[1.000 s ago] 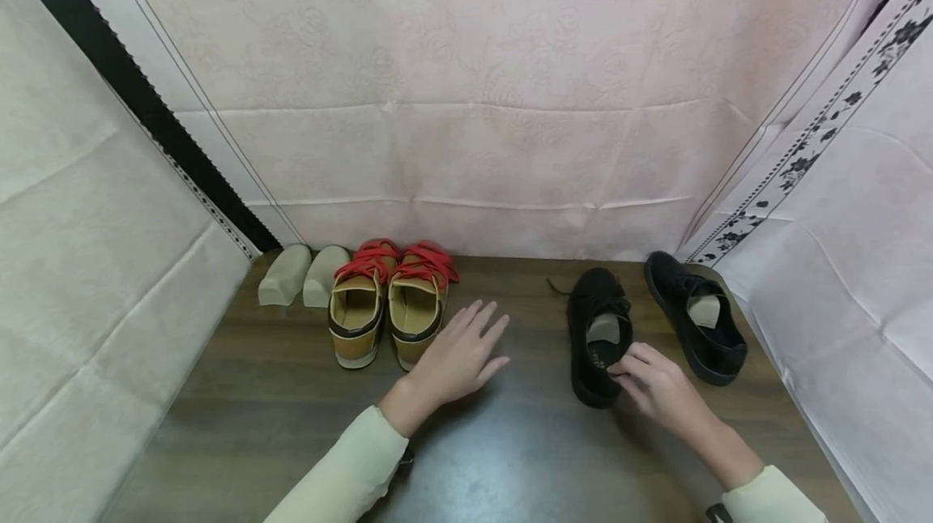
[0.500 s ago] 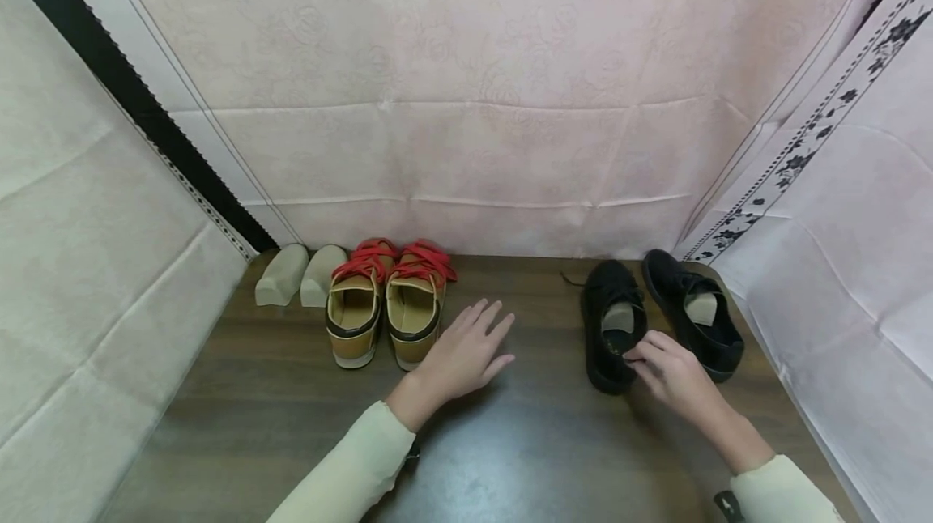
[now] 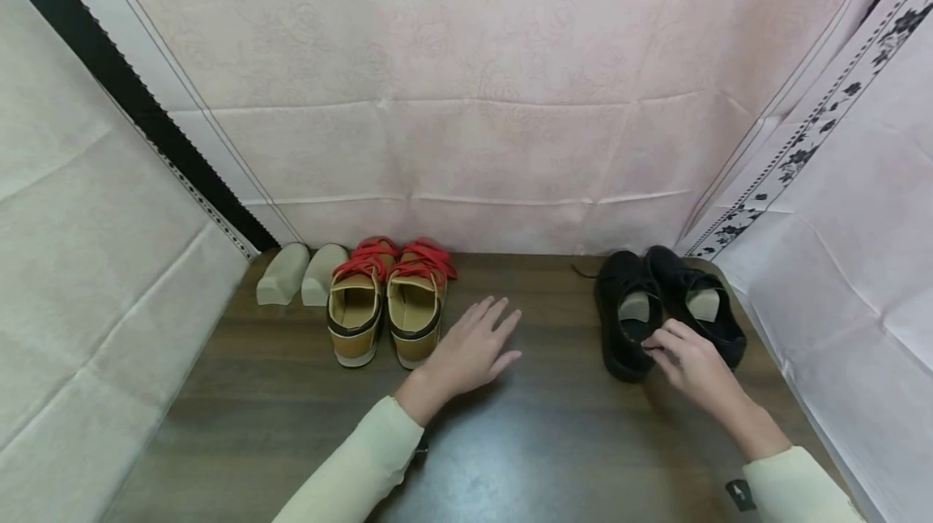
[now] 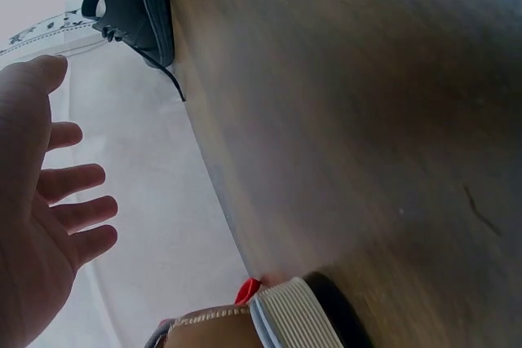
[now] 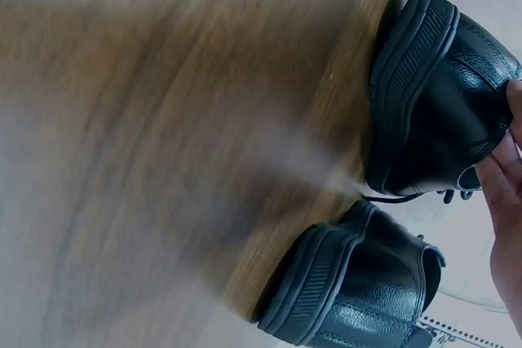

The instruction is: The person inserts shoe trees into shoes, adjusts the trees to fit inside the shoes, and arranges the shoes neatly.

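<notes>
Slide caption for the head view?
Right hand grips one black shoe beside its mate; left hand, open, near red-laced tan shoes.

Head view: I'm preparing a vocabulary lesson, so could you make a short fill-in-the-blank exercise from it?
1. The tan shoes have ____ laces.
2. Beside them lie ____ pale blocks.
3. The person's ____ hand pinches a black shoe.
4. The left hand holds ____.

Missing words: red; two; right; nothing.

The head view is evenly bright, with glare on the wooden surface (image 3: 477, 470) at six o'clock and a soft shadow beneath the left hand (image 3: 466, 357). Both wrist views are dimmer, the right one blurring the wood.
</notes>
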`<state>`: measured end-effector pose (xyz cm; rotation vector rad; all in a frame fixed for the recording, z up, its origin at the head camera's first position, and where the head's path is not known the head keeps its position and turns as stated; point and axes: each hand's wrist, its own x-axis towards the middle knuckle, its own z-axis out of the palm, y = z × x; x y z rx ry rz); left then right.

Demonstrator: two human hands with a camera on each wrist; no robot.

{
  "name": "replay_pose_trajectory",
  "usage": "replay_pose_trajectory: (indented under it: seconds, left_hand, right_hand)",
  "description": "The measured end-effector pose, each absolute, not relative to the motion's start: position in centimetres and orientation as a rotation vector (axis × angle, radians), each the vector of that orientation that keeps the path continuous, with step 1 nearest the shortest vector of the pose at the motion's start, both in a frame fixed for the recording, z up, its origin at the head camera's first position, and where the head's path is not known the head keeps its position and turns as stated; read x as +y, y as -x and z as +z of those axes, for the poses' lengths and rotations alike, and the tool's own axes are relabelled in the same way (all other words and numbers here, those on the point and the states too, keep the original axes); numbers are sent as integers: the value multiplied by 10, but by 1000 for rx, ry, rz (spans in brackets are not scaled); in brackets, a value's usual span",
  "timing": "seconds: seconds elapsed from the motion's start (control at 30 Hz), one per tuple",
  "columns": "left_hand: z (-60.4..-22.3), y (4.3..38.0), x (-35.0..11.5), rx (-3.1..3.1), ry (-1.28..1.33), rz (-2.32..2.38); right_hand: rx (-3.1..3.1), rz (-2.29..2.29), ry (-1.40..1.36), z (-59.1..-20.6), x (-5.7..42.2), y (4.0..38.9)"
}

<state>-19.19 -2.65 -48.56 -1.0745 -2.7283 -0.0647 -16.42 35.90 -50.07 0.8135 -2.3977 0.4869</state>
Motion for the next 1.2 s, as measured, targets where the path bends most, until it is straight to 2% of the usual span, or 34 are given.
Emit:
replay_pose_trajectory:
  seconds: [0.57,1.2]
  left_hand:
    - [-486,192,0,-2729,1142,-52]
    - [-491,188,7,-2722,1168,-25]
  right_hand:
    - [-2423,415,-781,-497,378,168]
    - [-2415,444,-784,-495,399,171]
